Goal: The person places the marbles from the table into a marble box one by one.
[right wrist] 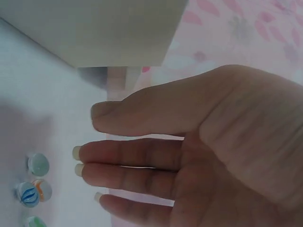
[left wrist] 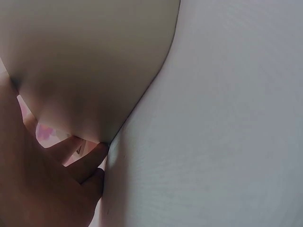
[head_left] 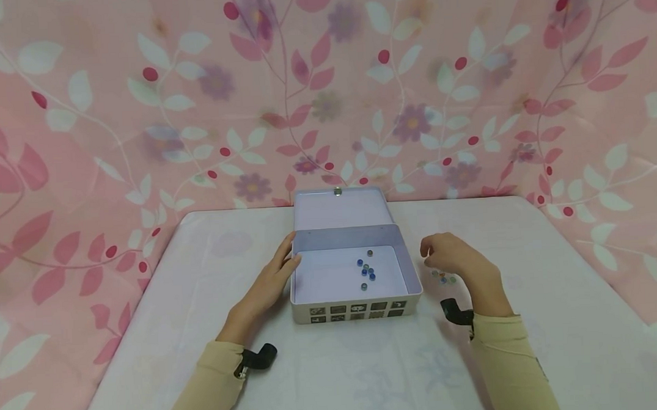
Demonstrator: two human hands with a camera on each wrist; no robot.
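Observation:
A pale hinged box [head_left: 357, 309] with small dark pictures along its front stands with its lid [head_left: 341, 209] raised at the back. Several glass marbles [head_left: 364, 272], some blue, lie on its floor toward the right. My left hand [head_left: 266, 286] holds the box's left wall, thumb over the rim and fingers against the outside. To the right of the box, my right hand [head_left: 457, 255] hovers by a small group of loose marbles [head_left: 444, 280]. The right wrist view shows its fingers slightly bent and nothing in the palm; the thumb hides the index finger. A blue-swirled marble [right wrist: 28, 195] is below the fingertips there.
A white cloth [head_left: 363, 368] covers the table. Behind it hangs a pink curtain [head_left: 324, 107] with leaves and flowers, close behind the raised lid. Black wrist cameras [head_left: 260, 356] sit on both sleeves.

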